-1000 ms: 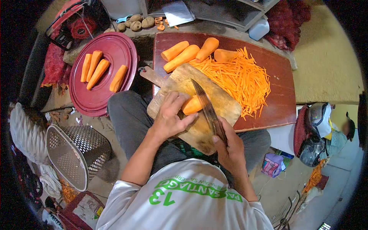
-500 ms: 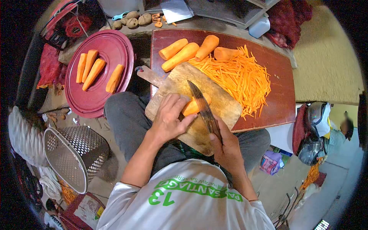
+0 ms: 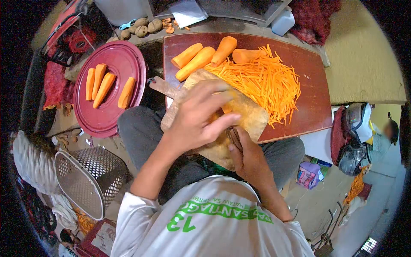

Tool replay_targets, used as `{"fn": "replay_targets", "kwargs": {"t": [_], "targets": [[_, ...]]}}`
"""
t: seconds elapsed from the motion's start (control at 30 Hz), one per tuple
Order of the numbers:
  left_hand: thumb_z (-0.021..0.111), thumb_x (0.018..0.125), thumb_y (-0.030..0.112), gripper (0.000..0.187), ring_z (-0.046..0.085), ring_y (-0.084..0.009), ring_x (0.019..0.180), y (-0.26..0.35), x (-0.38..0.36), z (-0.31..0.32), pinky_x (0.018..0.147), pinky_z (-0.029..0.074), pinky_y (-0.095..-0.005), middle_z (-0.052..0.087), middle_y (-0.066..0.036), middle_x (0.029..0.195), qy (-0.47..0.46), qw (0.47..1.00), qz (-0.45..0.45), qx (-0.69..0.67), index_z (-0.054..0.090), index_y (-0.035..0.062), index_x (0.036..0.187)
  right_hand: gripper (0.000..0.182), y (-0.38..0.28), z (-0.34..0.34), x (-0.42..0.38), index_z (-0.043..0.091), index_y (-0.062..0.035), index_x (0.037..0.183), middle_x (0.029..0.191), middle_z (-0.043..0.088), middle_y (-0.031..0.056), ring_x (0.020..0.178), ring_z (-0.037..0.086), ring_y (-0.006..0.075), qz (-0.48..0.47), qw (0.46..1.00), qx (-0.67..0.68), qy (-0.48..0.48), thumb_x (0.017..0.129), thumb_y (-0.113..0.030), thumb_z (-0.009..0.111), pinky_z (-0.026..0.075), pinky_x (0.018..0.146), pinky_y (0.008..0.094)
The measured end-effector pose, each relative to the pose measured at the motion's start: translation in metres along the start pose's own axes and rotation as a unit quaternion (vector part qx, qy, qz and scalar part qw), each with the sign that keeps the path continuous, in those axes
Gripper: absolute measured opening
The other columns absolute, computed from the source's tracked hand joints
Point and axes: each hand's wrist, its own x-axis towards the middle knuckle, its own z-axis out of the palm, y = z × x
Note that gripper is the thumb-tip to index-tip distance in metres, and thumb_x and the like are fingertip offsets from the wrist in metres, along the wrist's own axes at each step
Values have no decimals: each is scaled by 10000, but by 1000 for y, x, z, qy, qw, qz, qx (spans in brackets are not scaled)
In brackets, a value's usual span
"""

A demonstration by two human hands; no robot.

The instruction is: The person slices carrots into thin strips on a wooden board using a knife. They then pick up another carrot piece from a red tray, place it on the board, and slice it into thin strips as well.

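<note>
My right hand is closed around the handle of a knife, whose blade is mostly hidden behind my other hand. Above the wooden cutting board, my left hand is raised, blurred by motion, with its thumb and fingers apart. Blurred orange shows just past its fingers; I cannot make out the carrot's shape there. The board rests over my lap and on the edge of a red-brown table. A heap of carrot strips lies beyond it, with several peeled carrots along the far side.
On my left, a round red lid bears several more carrots. A perforated basket stands tilted below it. Potatoes and a white paper lie at the back. A purple bag is on the floor at right.
My left hand has lifted off the carrot and moved up and right, across the knife, its fingers opening. My right hand stays low on the board with the knife.
</note>
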Motion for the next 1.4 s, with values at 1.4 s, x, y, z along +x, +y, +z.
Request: {"fn": "replay_targets", "kwargs": {"t": [1.4], "targets": [[651, 1003, 200, 245, 651, -378, 887, -68, -30, 43, 889, 486, -496, 708, -154, 898, -84, 995, -22, 57, 705, 7, 863, 398, 0, 15, 29, 526, -26, 1401, 1004, 722, 326, 945, 713, 543, 25, 995, -85, -33, 1058, -203, 624, 549, 817, 623]]}}
